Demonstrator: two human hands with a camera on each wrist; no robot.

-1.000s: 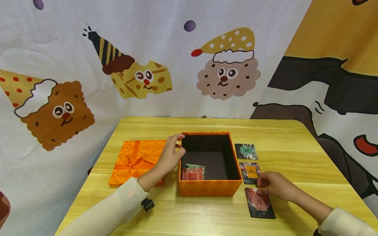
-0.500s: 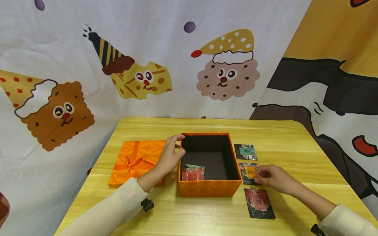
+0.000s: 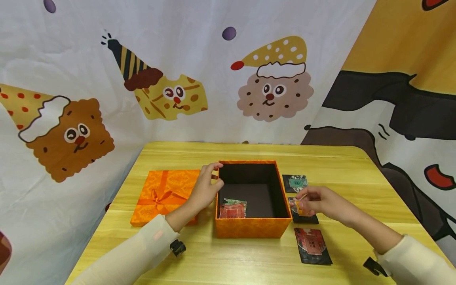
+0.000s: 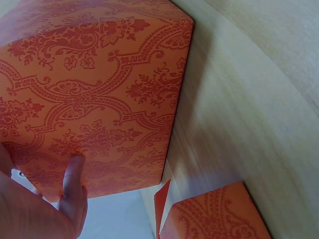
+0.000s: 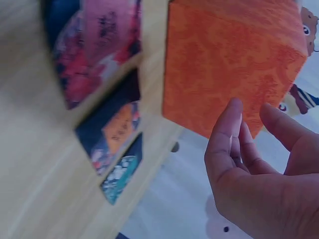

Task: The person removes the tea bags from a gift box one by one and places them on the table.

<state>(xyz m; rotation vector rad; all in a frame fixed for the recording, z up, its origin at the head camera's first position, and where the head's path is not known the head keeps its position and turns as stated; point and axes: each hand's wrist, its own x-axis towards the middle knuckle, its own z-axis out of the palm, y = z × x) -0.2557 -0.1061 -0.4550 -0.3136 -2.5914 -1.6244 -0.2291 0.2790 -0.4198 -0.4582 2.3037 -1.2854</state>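
Note:
An open orange box stands mid-table with one red packet on its dark floor. My left hand grips the box's left rim; in the left wrist view a finger presses the patterned outer wall. Right of the box lie three packets: teal, orange-labelled and red. My right hand hovers over the orange-labelled packet. Its fingers are loosely curled and hold nothing.
The orange lid with a ribbon bow lies flat left of the box, under my left forearm. The wooden table ends at cartoon-printed cloth behind and on both sides. Bare wood shows behind the box and along the front edge.
My right hand has moved away from me, from the near red packet to above the orange-labelled one. The left hand and the box have not moved.

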